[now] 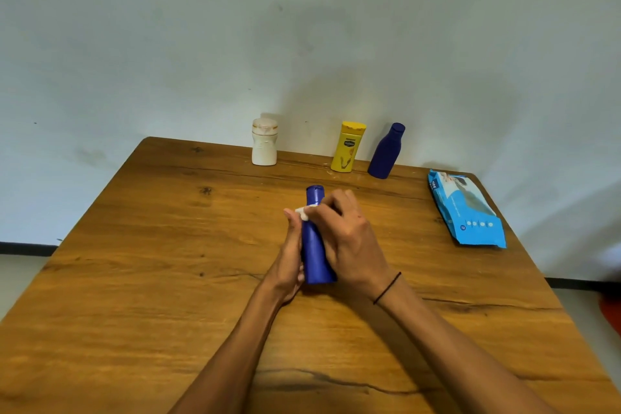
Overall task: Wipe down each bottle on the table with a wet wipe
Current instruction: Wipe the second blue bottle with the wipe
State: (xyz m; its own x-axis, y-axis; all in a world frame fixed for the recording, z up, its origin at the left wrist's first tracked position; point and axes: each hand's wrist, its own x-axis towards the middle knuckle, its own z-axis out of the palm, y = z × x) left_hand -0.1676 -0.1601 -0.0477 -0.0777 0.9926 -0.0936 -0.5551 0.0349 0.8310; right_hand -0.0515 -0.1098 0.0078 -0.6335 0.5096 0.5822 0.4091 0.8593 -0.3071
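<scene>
The wooden worktop (134, 279) filled the lower view and butted against a pale wall (302, 27) at 12 o'clock. A blue wipe pack (467, 208) lay flat near the worktop's 2 o'clock edge, well apart from the hands.

Three bottles stood upright in a row along the far edge. The dark blue bottle (386, 151) was at 1 o'clock. The yellow bottle (347, 147) stood just beside it toward 12 o'clock. The white bottle (264, 142) stood farther toward 11 o'clock, apart from the other two.

A fourth bottle, the blue bottle (315, 245), was at the centre of the worktop between both hands, its cap pointing to 12 o'clock. Whether its base touched the worktop could not be told.

The right hand (349, 239) covered the bottle's 3 o'clock side. Its fingers were curled and pinched a white wipe (305, 212) against the neck just below the cap. A dark cord circled the right wrist.

The left hand (289, 262) held the bottle's 9 o'clock side, fingers wrapped along the body, with the fingertips mostly hidden behind it.
</scene>
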